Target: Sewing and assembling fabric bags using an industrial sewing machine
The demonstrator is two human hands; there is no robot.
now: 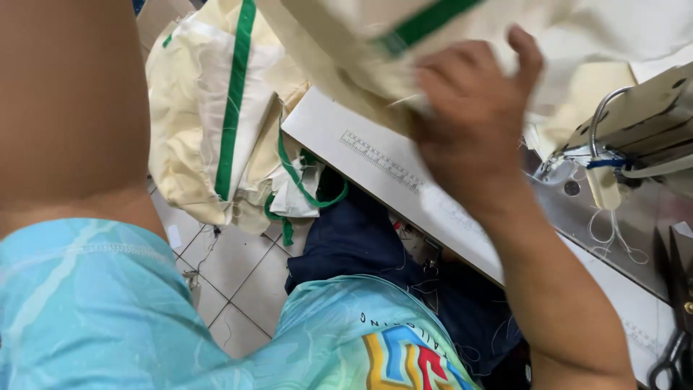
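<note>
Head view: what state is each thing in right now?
Right hand: raised, gripping the cream fabric.
Cream fabric: lifted above the table, green stripe showing.
Fabric pile: heaped beside the table edge.
Sewing machine: nothing visible under its foot.
Scissors: lying on the table.
Left hand: out of view.

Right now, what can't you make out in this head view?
- Left hand: out of frame; only the arm shows.
- Right hand: blurred, palm side hidden, grip on the cream cloth unclear.
- Scissors: cut off by the right edge.
- Needle: hidden behind the sewing machine head.
</note>
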